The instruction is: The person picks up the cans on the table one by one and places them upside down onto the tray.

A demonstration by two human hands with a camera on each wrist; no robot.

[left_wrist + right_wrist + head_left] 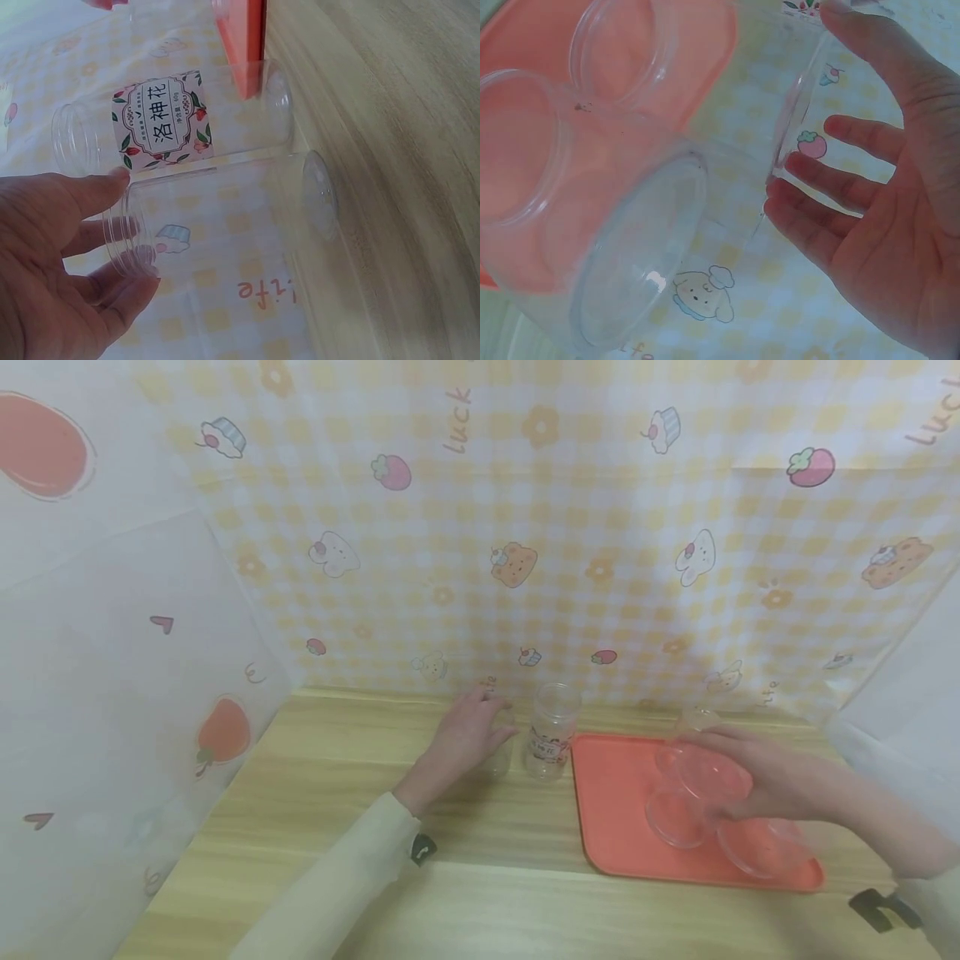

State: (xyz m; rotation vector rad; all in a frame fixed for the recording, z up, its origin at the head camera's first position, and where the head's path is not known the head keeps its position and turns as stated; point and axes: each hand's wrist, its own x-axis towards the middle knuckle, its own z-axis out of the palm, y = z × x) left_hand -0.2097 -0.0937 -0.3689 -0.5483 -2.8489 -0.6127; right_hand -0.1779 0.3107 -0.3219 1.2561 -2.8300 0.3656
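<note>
In the left wrist view my left hand (52, 255) has its thumb and fingers round the threaded neck of a clear plastic jar (232, 210), which stands upright on the table. Beside it, apart from the hand, is a second clear jar (165, 120) with a pink floral label. Over on the right, my right hand (772, 777) holds a clear jar (716, 772) above the tray (615, 852), thumb and fingertips at opposite sides of its base. Another upside-down clear jar (630, 247) is close by. Transparency blurs where the jars overlap.
The orange-red tray lies on the right of a wood-grain table (315, 843). A yellow checked cloth (570, 527) hangs behind, and a white printed sheet (112, 710) closes the left side. A further clear jar (765, 847) sits near the tray's front right.
</note>
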